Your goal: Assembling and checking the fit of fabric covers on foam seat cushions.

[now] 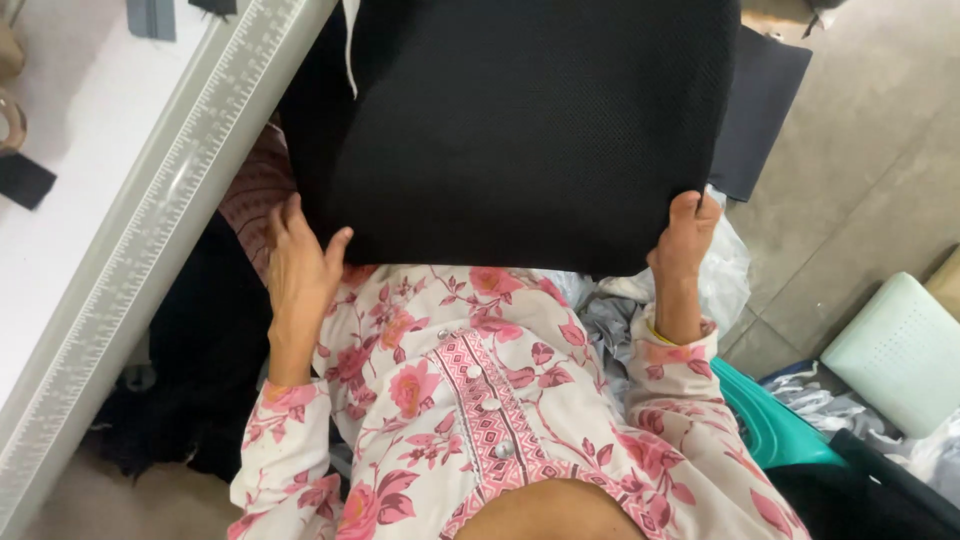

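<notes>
A large piece of black textured fabric (520,120) is stretched out in front of me, above my lap. My left hand (295,265) grips its lower left corner, thumb on top of the cloth. My right hand (685,240) pinches the lower right corner, fingers curled around the edge. Below the cloth I see my floral pink and white top with a row of buttons. The far part of the cloth runs out of view at the top.
A white table (70,160) with a ruler strip (160,210) along its edge stands at left. Dark cloth lies under the table. A green plastic seat (780,420), a pale green pad (900,350), white plastic bags and a dark panel sit on the tiled floor at right.
</notes>
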